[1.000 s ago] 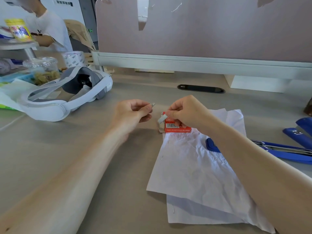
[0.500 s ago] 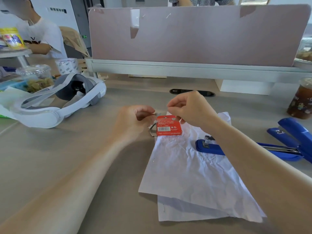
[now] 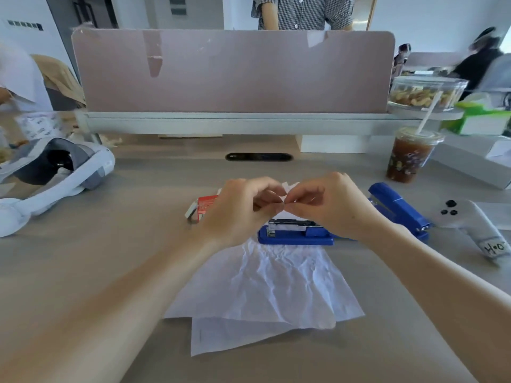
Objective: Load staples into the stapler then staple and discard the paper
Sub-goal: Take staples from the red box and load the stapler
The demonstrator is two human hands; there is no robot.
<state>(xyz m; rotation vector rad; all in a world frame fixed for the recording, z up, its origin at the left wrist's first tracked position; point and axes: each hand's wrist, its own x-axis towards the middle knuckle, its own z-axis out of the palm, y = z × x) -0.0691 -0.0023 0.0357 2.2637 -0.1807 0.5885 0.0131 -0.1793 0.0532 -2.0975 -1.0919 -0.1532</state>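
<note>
My left hand [image 3: 240,211] and my right hand [image 3: 329,205] meet fingertip to fingertip just above the open blue stapler [image 3: 296,237]. They pinch a small staple strip that the fingers almost wholly hide. The stapler's metal magazine lies exposed on its base, and its blue lid [image 3: 398,208] is swung back to the right. A red staple box [image 3: 206,207] lies open on the desk, partly behind my left hand. Two crumpled white paper sheets [image 3: 262,288] lie under the stapler and reach toward me.
A white headset [image 3: 55,175] lies at the left. An iced drink cup with a straw [image 3: 409,158] stands at the back right, and a white controller [image 3: 475,225] lies beside the stapler lid. A pink divider [image 3: 235,73] closes the desk's far side, with people beyond it.
My right hand let go of the red box and came to my left hand's fingertips. Both hands now hover over the open stapler, and the view has tilted upward.
</note>
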